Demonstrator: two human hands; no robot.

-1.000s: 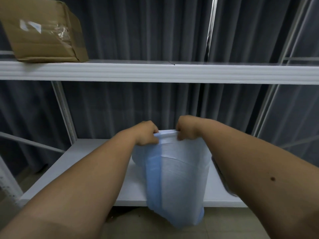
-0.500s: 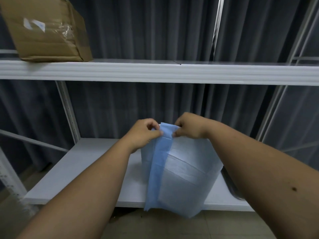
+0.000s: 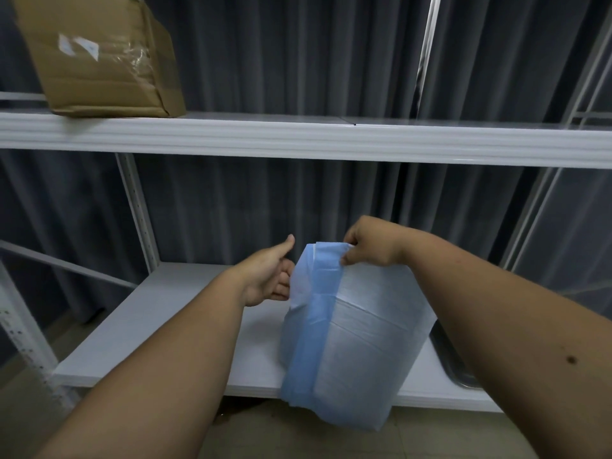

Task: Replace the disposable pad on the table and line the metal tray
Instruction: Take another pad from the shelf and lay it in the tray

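Note:
A folded blue and white disposable pad (image 3: 351, 339) hangs in front of me over the lower white shelf (image 3: 159, 326). My right hand (image 3: 371, 243) pinches its top edge and holds it up. My left hand (image 3: 268, 273) is just left of the pad with the thumb raised and the fingers loosely spread, their tips at the pad's left fold; no grip shows. A metal tray (image 3: 457, 366) lies on the shelf at the right, mostly hidden behind my right forearm and the pad.
A taped cardboard box (image 3: 102, 58) sits on the upper white shelf (image 3: 331, 137) at the left. Dark grey curtains hang behind the rack. White rack posts stand at the left (image 3: 139, 210) and right. Tiled floor lies below the shelf edge.
My left hand has let go of the pad's top edge and opened beside its left fold. The right hand still holds the top, and the pad has swung slightly right.

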